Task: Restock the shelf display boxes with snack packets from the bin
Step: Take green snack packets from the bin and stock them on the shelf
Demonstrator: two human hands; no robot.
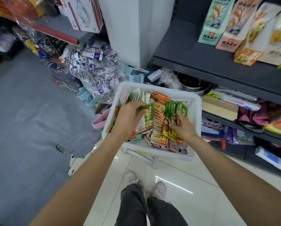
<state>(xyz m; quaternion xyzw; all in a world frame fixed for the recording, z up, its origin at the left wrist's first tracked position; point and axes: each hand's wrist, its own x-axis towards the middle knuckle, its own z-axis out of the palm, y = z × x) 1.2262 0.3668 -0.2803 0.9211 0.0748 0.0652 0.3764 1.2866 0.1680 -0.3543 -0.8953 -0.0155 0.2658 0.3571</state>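
- One white bin (154, 86) stands on the floor in front of the dark shelves (201, 62), holding many snack packets.
- Left hand (128, 118): fingers curled around one green-topped packet (147, 119), inside the bin.
- Right hand (183, 126): fingers pinch a fan of about four green packets (174, 110), upright in the bin.
- A row of orange packets (159, 123) lies between the hands.
- Four tall display boxes (218, 18) stand on the upper shelf.
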